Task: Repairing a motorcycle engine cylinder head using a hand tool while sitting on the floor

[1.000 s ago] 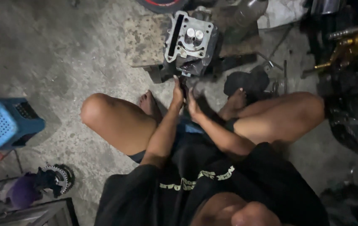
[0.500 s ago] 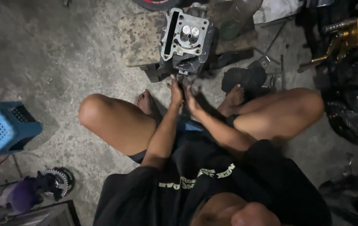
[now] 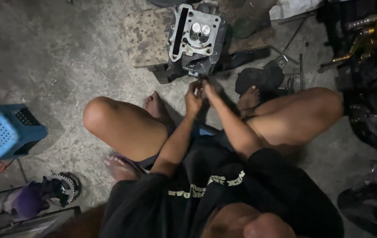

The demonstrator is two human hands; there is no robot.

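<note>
Both hands meet just below the engine part (image 3: 196, 37). The left hand (image 3: 194, 98) and right hand (image 3: 208, 90) press close together, fingers curled in a grip on something small and dark between them; what it is cannot be made out. The grey metal engine part stands tilted on a worn wooden board (image 3: 146, 37) on the concrete floor (image 3: 56, 57), just beyond the fingertips. A blue plastic basket (image 3: 3, 132) lies well apart to the left.
</note>
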